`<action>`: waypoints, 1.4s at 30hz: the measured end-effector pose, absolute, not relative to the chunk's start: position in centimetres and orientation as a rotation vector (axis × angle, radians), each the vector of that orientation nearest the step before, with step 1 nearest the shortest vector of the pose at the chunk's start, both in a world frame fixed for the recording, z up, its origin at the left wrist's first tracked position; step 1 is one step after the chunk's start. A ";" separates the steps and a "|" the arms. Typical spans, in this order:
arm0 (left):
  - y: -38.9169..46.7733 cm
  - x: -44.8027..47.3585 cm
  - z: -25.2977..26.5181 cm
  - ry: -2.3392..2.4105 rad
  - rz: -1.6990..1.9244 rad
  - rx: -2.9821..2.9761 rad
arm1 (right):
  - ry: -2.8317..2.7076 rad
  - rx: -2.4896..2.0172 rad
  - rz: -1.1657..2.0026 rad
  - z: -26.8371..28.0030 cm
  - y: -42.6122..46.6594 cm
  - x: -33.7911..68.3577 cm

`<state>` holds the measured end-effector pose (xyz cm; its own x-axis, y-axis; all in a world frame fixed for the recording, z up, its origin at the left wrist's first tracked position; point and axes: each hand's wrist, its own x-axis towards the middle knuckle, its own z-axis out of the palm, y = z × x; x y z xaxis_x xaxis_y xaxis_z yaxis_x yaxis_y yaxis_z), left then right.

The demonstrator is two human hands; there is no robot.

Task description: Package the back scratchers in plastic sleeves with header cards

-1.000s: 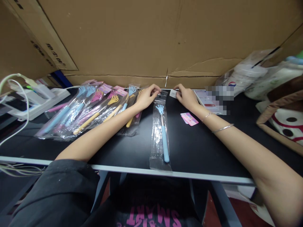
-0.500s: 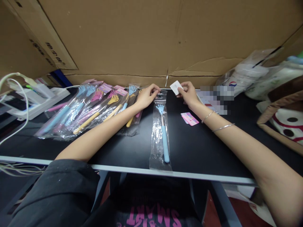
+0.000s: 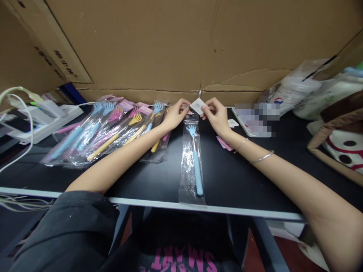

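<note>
A blue back scratcher [image 3: 197, 170] with a hand-shaped head lies lengthwise in a clear plastic bag [image 3: 186, 166], its handle towards the table's front edge. My left hand [image 3: 176, 115] is closed in a pinch on the bag's top edge. Between the thumb and fingers of my right hand [image 3: 217, 116] is a small white card [image 3: 197, 105], tilted and held over the bag's top end, close to my left fingertips. Whether the card's lower corner is inside the bag, I cannot tell. Under my right wrist, partly covered, lie pink cards [image 3: 224, 143].
Several bagged back scratchers [image 3: 104, 132] in blue, pink and yellow are piled on the left. Beyond them is a white power strip [image 3: 48, 121] with cables. A phone-like object [image 3: 253, 132], a bagged cup [image 3: 295, 90] and a brown-handled bag [image 3: 323, 132] are on the right. Cardboard [image 3: 170, 45] walls the back.
My right hand has moved left with the white card, bringing it over the bag's top end beside my left hand. Its forearm now partly covers the pink cards. My left hand has barely moved.
</note>
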<state>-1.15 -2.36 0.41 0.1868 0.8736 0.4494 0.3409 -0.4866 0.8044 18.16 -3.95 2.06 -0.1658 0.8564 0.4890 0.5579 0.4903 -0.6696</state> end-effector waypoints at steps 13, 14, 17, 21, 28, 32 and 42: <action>-2.4 -1.0 0.4 0.990 1.227 2.069 | -1.997 -1.280 0.104 2.0 -3.4 19.0; -2.5 -1.0 0.5 0.977 1.219 2.073 | -2.010 -1.293 0.060 2.0 -3.5 19.0; -2.6 -0.9 0.5 0.937 1.200 2.074 | -2.035 -1.323 -0.022 2.3 -3.7 19.0; -2.7 -0.9 0.6 0.926 1.196 2.085 | -2.048 -1.345 -0.041 2.4 -3.8 19.1; -2.8 -1.0 0.8 0.942 1.188 2.107 | -2.050 -1.352 -0.064 2.3 -3.5 19.3; -2.8 -1.0 0.7 0.960 1.186 2.147 | -2.101 -1.392 -0.047 2.4 -3.6 19.2; -2.8 -0.8 0.8 0.929 1.154 2.151 | -2.139 -1.435 -0.164 2.4 -3.8 19.2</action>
